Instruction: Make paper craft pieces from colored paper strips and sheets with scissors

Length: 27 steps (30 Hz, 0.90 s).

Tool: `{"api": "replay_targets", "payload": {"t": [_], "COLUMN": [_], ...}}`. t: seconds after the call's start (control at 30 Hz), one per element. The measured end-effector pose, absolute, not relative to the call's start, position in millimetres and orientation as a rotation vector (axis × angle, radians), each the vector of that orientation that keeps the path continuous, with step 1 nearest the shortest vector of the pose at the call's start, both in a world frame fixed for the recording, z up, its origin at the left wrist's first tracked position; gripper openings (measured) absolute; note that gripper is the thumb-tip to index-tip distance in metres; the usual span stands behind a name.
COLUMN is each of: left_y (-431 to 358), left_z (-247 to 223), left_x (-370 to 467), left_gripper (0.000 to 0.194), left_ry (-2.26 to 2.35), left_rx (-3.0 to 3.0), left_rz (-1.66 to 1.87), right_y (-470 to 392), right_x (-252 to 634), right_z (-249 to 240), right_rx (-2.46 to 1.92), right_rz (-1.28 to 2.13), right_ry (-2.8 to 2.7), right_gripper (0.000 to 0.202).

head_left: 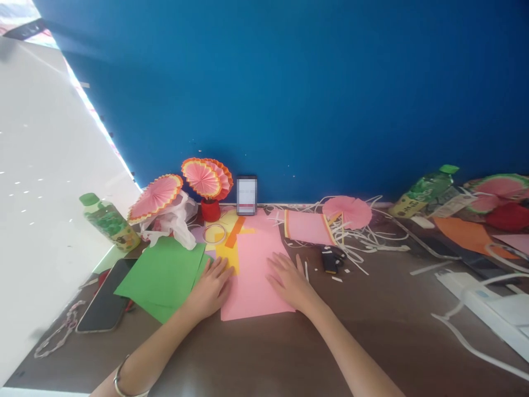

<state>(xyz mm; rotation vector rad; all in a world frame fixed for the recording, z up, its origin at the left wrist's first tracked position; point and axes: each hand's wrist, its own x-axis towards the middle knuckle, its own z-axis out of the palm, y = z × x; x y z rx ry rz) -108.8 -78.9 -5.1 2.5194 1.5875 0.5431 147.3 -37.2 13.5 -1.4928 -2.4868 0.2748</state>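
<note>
A sheet of pink paper (258, 281) lies flat on the dark table before me. My left hand (210, 289) rests at its left edge, fingers spread, between it and the green paper (165, 273). Across the sheet's right side lies my right hand (291, 278), palm down with its fingers apart. Neither hand grips anything. Yellow paper (227, 256) and an orange strip (235, 231) show beyond my left hand. Farther right is a pink panel with orange and yellow borders (309, 227), beside a round pleated pink paper (347, 212).
Pleated paper fans (202, 177) stand near a red cup-like piece (210, 210). A small screen (247, 196) leans on the blue wall. Bottles (109, 222) stand at both sides. A phone (105, 298) lies left, white paper scraps (363, 240) and a power strip (487, 306) right.
</note>
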Motion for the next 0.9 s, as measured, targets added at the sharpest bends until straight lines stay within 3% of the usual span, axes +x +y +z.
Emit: {"api": "replay_targets", "payload": {"t": [0.47, 0.7, 0.9], "left_y": [-93, -63, -12], "left_z": [19, 9, 16], "left_x": [-95, -101, -97], "left_gripper": [0.048, 0.046, 0.044], "left_ry": [1.058, 1.445, 1.532], "left_rx": [2.391, 2.325, 2.542], "left_rz": [0.542, 0.764, 0.566], "right_y": [-35, -29, -30], "right_x": [152, 161, 159], "right_z": [15, 13, 13], "right_rx": [-1.457, -1.352, -1.355], "right_rz": [0.376, 0.445, 0.456], "right_ry": [-2.507, -2.535, -2.503], "right_gripper": [0.043, 0.046, 0.047]}}
